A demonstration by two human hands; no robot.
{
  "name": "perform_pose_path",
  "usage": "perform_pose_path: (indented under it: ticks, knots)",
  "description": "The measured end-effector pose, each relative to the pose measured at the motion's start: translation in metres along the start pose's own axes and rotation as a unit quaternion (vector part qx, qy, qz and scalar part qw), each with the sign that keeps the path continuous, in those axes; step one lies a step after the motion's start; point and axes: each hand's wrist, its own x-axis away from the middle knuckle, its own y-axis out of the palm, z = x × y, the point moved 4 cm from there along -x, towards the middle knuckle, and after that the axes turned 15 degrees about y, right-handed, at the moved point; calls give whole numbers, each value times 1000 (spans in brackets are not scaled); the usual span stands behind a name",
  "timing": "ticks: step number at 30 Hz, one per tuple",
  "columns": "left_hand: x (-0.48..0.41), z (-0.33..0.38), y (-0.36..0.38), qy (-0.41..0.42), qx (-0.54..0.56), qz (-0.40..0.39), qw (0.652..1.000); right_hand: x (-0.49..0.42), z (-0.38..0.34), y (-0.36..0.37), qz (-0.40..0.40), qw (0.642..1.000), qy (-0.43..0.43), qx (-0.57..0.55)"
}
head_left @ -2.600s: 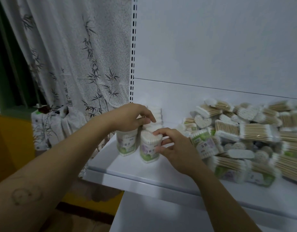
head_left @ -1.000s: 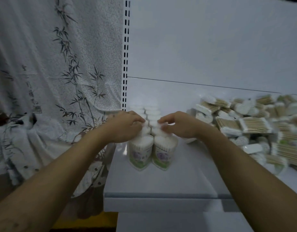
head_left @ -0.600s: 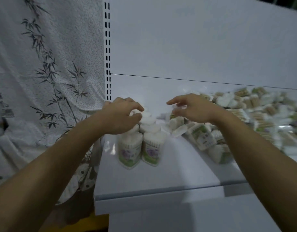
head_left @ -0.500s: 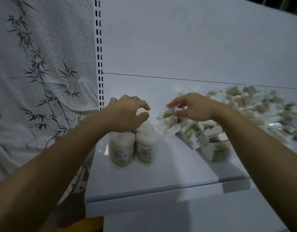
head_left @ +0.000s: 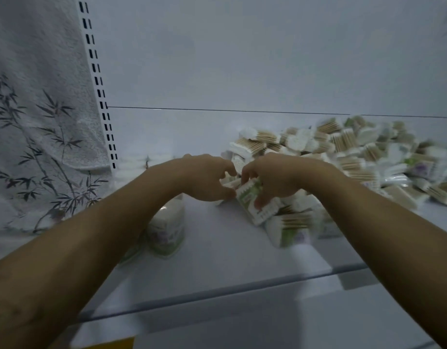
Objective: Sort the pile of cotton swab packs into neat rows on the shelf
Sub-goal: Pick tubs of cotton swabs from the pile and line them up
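Observation:
A big loose pile of cotton swab packs [head_left: 348, 152] lies on the right half of the white shelf [head_left: 217, 260]. My right hand [head_left: 275, 177] grips a green-labelled pack [head_left: 252, 205] at the pile's left edge, tilted on its side. My left hand [head_left: 204, 177] is right beside it, its fingers and thumb curled round the end of a small pack [head_left: 230, 182] there. Upright packs in rows [head_left: 168, 230] stand at the shelf's left, mostly hidden behind my left forearm. The picture is blurred.
A white back panel [head_left: 242, 59] closes the shelf behind. A slotted upright [head_left: 101, 96] marks its left end, and a bamboo-print curtain [head_left: 36, 122] hangs beyond it. A lower white shelf [head_left: 242, 323] shows below the front edge.
Both hands left the upright rows and moved right to the pile's edge. My right hand took hold of a green-labelled pack. The view swung right and down.

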Motion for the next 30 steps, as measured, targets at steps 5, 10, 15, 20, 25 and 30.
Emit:
perform_pose_path:
  ticks: [5, 10, 15, 20, 25, 30]
  knots:
    - [-12, 0, -15, -28, 95, 45, 994, -14, 27, -29, -14, 979, -52, -199]
    - [-9, -13, -29, -70, 228, 196, 951, -31, 34, -49, 8, 899, -92, -429]
    - [2, -22, -26, -142, 332, 339, 869, -52, 16, -51, -15, 766, -85, -637]
    - [13, -34, -27, -155, 426, 486, 747, -56, -7, -48, -51, 703, -89, -704]
    - [22, -49, -35, -178, 367, 473, 781, -71, -9, -45, 73, 843, -65, -530]
    - [19, -68, -45, -179, 311, 385, 850, -61, -23, -61, 146, 885, -244, -369]
